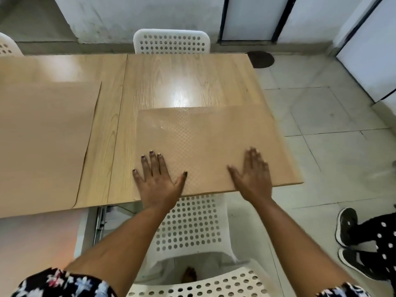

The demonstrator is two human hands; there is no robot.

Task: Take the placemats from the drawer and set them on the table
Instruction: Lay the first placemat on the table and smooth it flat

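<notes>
We press left hand [157, 181] and right hand [254, 175], fingers [152, 161] splayed flat, gripping nothing, on textured placemat [205, 136]. Risk: mat overhangs worktop [171, 82] right edge; uneven push slides it off.

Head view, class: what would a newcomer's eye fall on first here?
First, the two hands, left and right, pressed flat with spread fingers on a tan placemat at the table's near right corner. A second placemat lies at the left, and a white perforated chair stands below the hands.
</notes>
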